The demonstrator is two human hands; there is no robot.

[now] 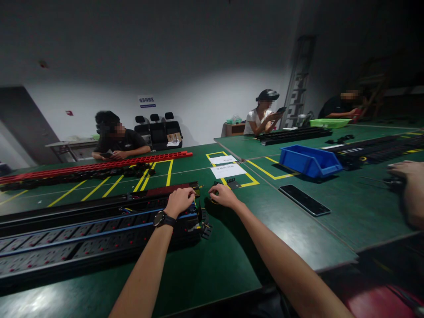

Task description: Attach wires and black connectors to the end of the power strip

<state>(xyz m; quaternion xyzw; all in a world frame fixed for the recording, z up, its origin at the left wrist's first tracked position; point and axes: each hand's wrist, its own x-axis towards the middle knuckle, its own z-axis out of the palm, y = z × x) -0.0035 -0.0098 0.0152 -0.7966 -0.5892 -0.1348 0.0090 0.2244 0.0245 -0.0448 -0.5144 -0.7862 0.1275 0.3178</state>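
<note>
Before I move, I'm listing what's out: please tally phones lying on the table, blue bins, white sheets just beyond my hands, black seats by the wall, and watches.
Phone: 1
Blue bin: 1
White sheets: 2
Black seats: 3
Watch: 1
Total: 8

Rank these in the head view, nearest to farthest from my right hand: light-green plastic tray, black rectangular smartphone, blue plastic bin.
1. Black rectangular smartphone: right of the right hand, lying flat.
2. Blue plastic bin: also right, beyond the smartphone.
3. Light-green plastic tray: right, far back, beyond the bin.
</note>
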